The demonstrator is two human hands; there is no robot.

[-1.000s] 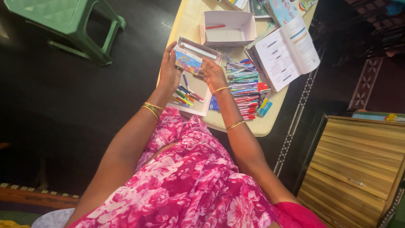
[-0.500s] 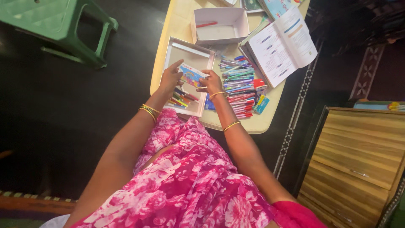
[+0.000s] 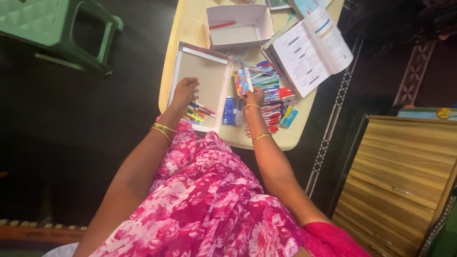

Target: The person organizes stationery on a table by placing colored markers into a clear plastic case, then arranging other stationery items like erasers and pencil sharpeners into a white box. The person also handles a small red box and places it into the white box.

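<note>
While the pink floral garment (image 3: pixel 209 204) fills the near view, the left hand (image 3: pixel 183 93) is rested in the shallow white tray (image 3: pixel 202 71), fingers curled onto the loose felt pens (image 3: pixel 197 113); the right hand (image 3: pixel 254 96) is closed on a small colourful card pack (image 3: pixel 242 81), held upright just above the row of pens (image 3: pixel 269 97); sorting appears to be in hand, and a free spot for the pack seems needed next; a blue packet (image 3: pixel 232 111) lies between; beyond, a white box (image 3: pixel 238 28) and an open book (image 3: pixel 309 50) crowd the table (image 3: pixel 188 24); a green stool (image 3: pixel 52 33) stands apart.
</note>
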